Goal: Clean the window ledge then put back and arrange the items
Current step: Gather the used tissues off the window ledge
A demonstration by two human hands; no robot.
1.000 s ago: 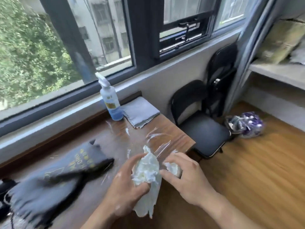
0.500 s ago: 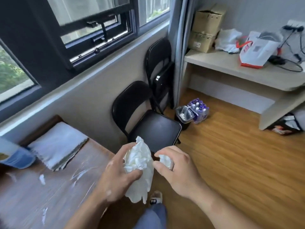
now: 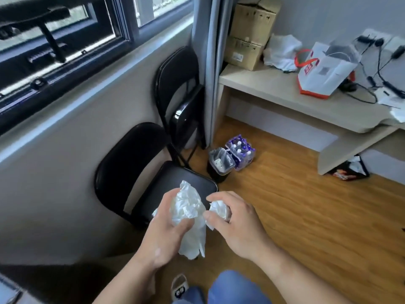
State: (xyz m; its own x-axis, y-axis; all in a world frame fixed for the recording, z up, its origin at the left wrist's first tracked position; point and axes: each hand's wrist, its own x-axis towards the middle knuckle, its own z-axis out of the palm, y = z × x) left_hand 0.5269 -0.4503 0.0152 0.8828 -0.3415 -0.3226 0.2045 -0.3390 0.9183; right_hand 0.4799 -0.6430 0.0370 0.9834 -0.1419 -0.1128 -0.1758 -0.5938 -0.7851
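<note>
Writing: white paper bag (image 3: 322, 75) with red trim on the pale table (image 3: 274, 93) had a red mark and a square code print, too blurred to read. Stacked cardboard boxes (image 3: 252, 25) carried a small label, unreadable. Purple-wrapped bottle pack (image 3: 241, 152) on the wooden floor (image 3: 306, 205): print not legible.

Left hand (image 3: 166, 235): fingers (image 3: 184, 224) curled round a big crumpled white tissue (image 3: 188, 213), thumb across its front, and the loose end hung below the palm. Right hand (image 3: 241, 227): thumb and fingertips half closed, pinching a small tissue wad (image 3: 219, 209); the other fingers arched over it, not spread. The two hands were held close together, and the two tissue lumps were nearly touching.

Both tissues were up in the air in front of the person, over the front edge of the black chair (image 3: 175, 178) seat. Window ledge (image 3: 98, 95) ran along the wall up left, well apart from both hands. A black lined bin (image 3: 219, 165) stood on the floor beyond the chair, just beside the bottle pack, with white scraps inside. A second black chair (image 3: 179, 88) leaned folded against the wall by the grey curtain (image 3: 206, 62). Cables and a white cloth lay on the table near the bag.
</note>
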